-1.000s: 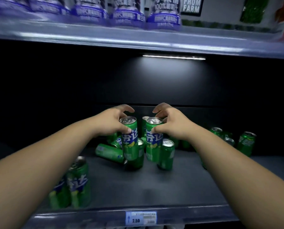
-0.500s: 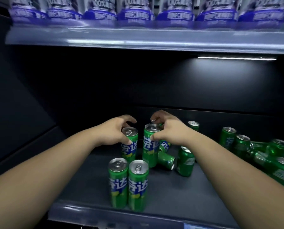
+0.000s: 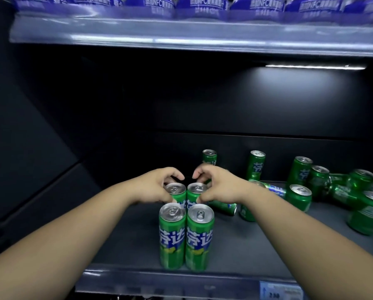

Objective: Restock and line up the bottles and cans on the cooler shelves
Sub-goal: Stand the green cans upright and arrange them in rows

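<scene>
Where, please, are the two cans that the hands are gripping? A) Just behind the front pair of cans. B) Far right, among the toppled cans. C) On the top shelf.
A: the left hand and right hand each grip a can standing just behind the front pair.

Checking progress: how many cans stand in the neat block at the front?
4: front-left can, front-right can; behind, back-left can in left hand, back-right can in right hand. Hands may hide more.

I'm seeing the front cans at 6 o'clock gleaming as glossy printed metal with brushed silvery lids, the left rear can and right rear can shining alike. The shelf floor at 4 o'clock is looking matt and smooth, its edge strip glinting like clear plastic.
</scene>
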A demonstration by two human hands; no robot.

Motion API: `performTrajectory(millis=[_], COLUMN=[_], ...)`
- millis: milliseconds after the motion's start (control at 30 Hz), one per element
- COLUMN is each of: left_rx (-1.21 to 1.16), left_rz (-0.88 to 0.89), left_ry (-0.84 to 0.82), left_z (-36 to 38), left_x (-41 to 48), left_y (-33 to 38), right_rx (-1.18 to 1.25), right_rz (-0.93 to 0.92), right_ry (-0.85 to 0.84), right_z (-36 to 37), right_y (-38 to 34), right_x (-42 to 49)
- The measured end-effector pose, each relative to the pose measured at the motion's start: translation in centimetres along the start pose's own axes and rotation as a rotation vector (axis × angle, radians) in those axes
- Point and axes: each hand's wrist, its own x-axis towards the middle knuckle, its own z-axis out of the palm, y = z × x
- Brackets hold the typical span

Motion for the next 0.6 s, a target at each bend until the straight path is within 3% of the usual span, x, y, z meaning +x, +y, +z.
performTrajectory(millis=[600], left_rx=[-0.069], left_rz=[-0.039], left_ry=[-0.198], left_z=[-1.0], left_x=[-0.1], left_y=[0.4], right_rx=[0.235], right_rz=[0.128], right_ry=[-0.081], right_z=[-0.3], right_y=[0.0], right_x=[-2.2])
